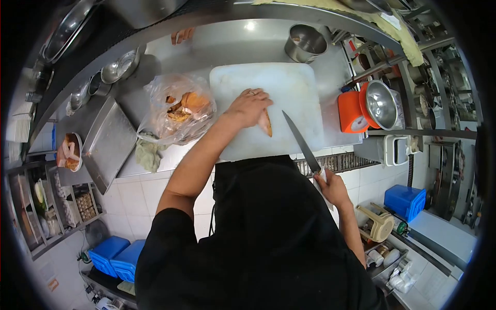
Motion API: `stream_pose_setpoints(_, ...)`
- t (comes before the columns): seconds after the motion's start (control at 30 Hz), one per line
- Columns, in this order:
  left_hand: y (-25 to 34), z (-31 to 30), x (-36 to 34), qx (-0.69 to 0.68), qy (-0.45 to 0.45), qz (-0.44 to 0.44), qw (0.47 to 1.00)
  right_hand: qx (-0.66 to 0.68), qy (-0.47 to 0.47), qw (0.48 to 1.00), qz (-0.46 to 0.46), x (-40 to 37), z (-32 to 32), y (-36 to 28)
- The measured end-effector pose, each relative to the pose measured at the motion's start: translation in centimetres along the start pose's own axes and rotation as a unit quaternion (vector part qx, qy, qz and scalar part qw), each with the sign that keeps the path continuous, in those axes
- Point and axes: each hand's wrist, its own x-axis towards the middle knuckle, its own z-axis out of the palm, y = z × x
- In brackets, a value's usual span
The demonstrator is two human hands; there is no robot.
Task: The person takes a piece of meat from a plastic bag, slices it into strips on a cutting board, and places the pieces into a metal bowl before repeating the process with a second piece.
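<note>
On the white cutting board point(294, 80) lies a piece of food point(266, 124), orange-brown at its edge and paler inside. My left hand point(250, 107) rests over its upper part with the fingers closed on it, hiding that end. My right hand point(331, 187) is wrapped round the handle of a long knife point(301, 140). The blade points up and to the left over the board's right part, apart from the food. Left of the board, a clear plastic bag point(155, 111) holds orange and brown food pieces.
A steel pot point(306, 45) stands behind the board. Right of it is an orange scale point(351, 111) with a metal bowl point(381, 105). At left are a metal tray point(109, 142) and a crumpled cloth point(149, 154). Another person's fingers point(182, 36) show at the back.
</note>
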Motion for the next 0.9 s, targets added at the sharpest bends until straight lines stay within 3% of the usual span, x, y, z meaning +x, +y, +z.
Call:
stream_pose_setpoints(0.1, -0.7, -1.8, 0.5, -0.028, -0.076, -0.099, 0.992, 0.05, 0.027, 0.998, 0.007, -0.1, 0.7, 1.0)
stream_pose_setpoints(0.3, 2.9, 2.6, -1.2, -0.054, 0.057, -0.243, 0.967, 0.034, 0.07, 0.996, -0.039, 1.2, 0.6, -2.3)
stream_pose_setpoints(0.4, 5.3, 2.3, -1.2, -0.109, 0.042, -0.31, 0.944, -0.027, 0.065, 0.995, -0.077, 2.6, 0.2, -4.2)
stream_pose_setpoints(0.6, 5.6, 3.4, -1.7, -0.042, 0.126, -0.22, 0.966, -0.136, 0.033, 0.986, -0.089, 2.7, -2.3, -6.1)
stream_pose_setpoints(0.9, 5.7, 3.3, -1.7, -0.112, 0.137, -0.234, 0.956, -0.188, -0.003, 0.979, -0.082, 1.4, -5.3, -8.5)
